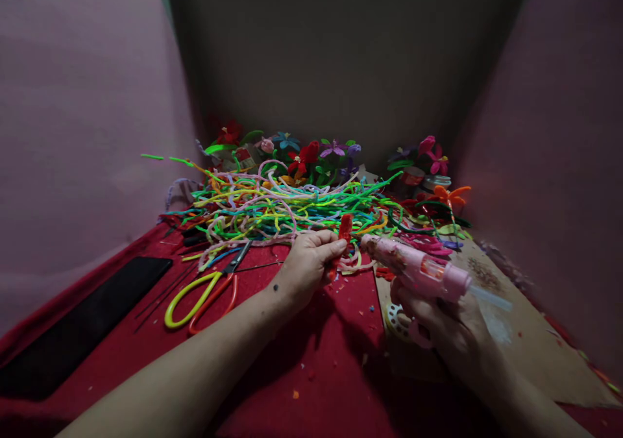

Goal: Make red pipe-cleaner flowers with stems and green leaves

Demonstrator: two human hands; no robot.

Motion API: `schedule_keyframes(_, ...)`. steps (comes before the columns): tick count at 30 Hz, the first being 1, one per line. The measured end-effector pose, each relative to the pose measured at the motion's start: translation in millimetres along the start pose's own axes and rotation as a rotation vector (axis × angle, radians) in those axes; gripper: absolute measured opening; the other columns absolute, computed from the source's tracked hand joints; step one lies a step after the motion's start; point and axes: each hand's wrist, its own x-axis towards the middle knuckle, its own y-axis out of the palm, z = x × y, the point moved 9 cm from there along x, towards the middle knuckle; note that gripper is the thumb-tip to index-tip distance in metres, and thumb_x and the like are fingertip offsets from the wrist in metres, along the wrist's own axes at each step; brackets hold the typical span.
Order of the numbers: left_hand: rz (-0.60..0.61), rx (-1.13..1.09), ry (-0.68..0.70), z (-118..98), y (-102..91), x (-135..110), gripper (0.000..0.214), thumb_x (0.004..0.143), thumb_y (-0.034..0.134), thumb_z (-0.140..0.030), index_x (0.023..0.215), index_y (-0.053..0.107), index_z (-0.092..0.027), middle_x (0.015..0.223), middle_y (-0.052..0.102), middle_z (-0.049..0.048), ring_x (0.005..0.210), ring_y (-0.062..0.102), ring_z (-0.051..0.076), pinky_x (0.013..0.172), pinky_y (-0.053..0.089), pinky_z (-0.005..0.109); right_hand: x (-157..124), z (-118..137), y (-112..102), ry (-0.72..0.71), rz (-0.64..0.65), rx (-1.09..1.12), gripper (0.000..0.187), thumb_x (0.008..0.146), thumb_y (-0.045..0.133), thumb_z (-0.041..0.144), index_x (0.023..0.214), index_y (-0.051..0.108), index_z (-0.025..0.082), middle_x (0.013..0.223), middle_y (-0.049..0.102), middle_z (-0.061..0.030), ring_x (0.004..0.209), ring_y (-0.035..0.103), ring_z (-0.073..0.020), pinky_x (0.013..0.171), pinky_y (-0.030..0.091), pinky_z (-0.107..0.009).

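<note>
Head view: our left hand [311, 256] pinched a red fuzzy strip [346, 228] at its fingertips; our right hand [452, 324] was curled round a pink glue gun [411, 261]. For good work, we judged, the strip wanted a steady pinch, fingertips back from any glue, nozzle [366, 242] squared to the fuzz. We saw the strip standing upright out of the left hand, the nozzle just beside it but apart, both above the red surface [311, 360].
</note>
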Motion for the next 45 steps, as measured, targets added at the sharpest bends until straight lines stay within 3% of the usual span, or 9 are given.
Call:
schedule_keyframes(4, 0.004, -0.023, -0.019, 1.4, 0.4, 0.4, 0.021, 0.073, 0.060, -0.026, 0.060, 0.048, -0.015, 0.043, 0.039, -0.0082, 0.031, 0.031, 0.001, 0.034, 0.017, 0.016, -1.0, -3.9, 4.1, 0.070, 0.030, 0.033, 0.045, 0.083, 0.049, 0.029, 0.128, 0.046, 0.025, 0.124, 0.056, -0.0079, 0.067, 0.063, -0.0150, 0.059, 0.055, -0.027)
schedule_keyframes(7, 0.003, -0.018, -0.017, 0.8, 0.4, 0.2, 0.021, 0.073, 0.059, -0.026, 0.059, 0.048, -0.015, 0.043, 0.039, -0.0081, 0.031, 0.031, 0.001, 0.034, 0.018, 0.016, -1.2, -5.2, 3.7, 0.080, 0.034, 0.025, 0.045, 0.084, 0.049, 0.032, 0.129, 0.045, 0.028, 0.127, 0.054, -0.0068, 0.070, 0.063, -0.0156, 0.049, 0.052, -0.023)
schedule_keyframes(10, -0.003, -0.011, -0.011, -0.3, -0.1, -0.3, 0.021, 0.073, 0.059, -0.025, 0.059, 0.048, -0.015, 0.043, 0.039, -0.0081, 0.031, 0.030, 0.001, 0.034, 0.018, 0.016, -1.1, -5.4, 0.2, 0.071, 0.009, 0.023, 0.044, 0.082, 0.050, 0.033, 0.126, 0.050, 0.028, 0.124, 0.057, -0.0065, 0.086, 0.063, -0.0213, 0.058, 0.054, -0.026)
schedule_keyframes(17, 0.011, 0.003, -0.026, -0.7, 2.2, -1.5, 0.021, 0.073, 0.059, -0.026, 0.058, 0.048, -0.015, 0.042, 0.037, -0.0081, 0.030, 0.030, 0.001, 0.034, 0.017, 0.016, -2.8, -11.2, -2.1, 0.121, -0.003, 0.006, 0.051, 0.082, 0.049, 0.032, 0.132, 0.043, 0.025, 0.095, 0.069, -0.0072, 0.070, 0.065, -0.0223, 0.055, 0.054, -0.030)
schedule_keyframes(23, -0.005, 0.003, -0.024, -0.7, 0.2, -1.0, 0.022, 0.074, 0.058, -0.026, 0.059, 0.047, -0.016, 0.043, 0.038, -0.0082, 0.031, 0.030, 0.002, 0.034, 0.018, 0.016, -1.0, -0.4, -6.9, 0.026, -0.062, -0.065, 0.045, 0.078, 0.055, 0.033, 0.123, 0.055, 0.026, 0.093, 0.070, -0.0059, 0.083, 0.065, -0.0267, 0.071, 0.055, -0.036)
schedule_keyframes(29, -0.030, 0.012, -0.033, -0.1, -1.7, -1.3, 0.023, 0.075, 0.057, -0.025, 0.058, 0.045, -0.016, 0.044, 0.039, -0.0078, 0.031, 0.030, 0.001, 0.034, 0.018, 0.016, -1.4, -1.7, -1.2, 0.040, -0.001, -0.036, 0.046, 0.081, 0.051, 0.030, 0.126, 0.051, 0.024, 0.087, 0.070, -0.0063, 0.073, 0.065, -0.0222, 0.067, 0.056, -0.033)
schedule_keyframes(37, -0.026, 0.029, -0.012, -2.7, -1.3, -0.9, 0.025, 0.075, 0.058, -0.027, 0.056, 0.044, -0.016, 0.044, 0.041, -0.0069, 0.032, 0.031, 0.001, 0.035, 0.018, 0.017, -1.0, 0.1, -1.9, 0.027, -0.004, -0.036, 0.045, 0.080, 0.053, 0.030, 0.125, 0.052, 0.025, 0.101, 0.068, -0.0066, 0.083, 0.064, -0.0236, 0.066, 0.056, -0.032)
schedule_keyframes(41, -0.016, 0.027, -0.005, -2.7, -0.3, -0.8, 0.025, 0.074, 0.058, -0.027, 0.057, 0.045, -0.016, 0.044, 0.039, -0.0073, 0.032, 0.031, 0.001, 0.034, 0.018, 0.017, -4.7, -10.9, -2.9, 0.102, 0.003, -0.008, 0.048, 0.082, 0.050, 0.030, 0.130, 0.045, 0.027, 0.113, 0.063, -0.0065, 0.074, 0.065, -0.0209, 0.056, 0.055, -0.029)
schedule_keyframes(45, 0.011, 0.002, -0.028, -0.9, 2.8, -1.3, 0.022, 0.075, 0.057, -0.026, 0.058, 0.047, -0.016, 0.042, 0.037, -0.0081, 0.030, 0.028, 0.001, 0.034, 0.017, 0.016, -4.1, -11.7, -5.7, 0.079, -0.019, -0.031, 0.049, 0.081, 0.052, 0.031, 0.130, 0.046, 0.027, 0.122, 0.058, -0.0055, 0.090, 0.063, -0.0229, 0.070, 0.055, -0.031)
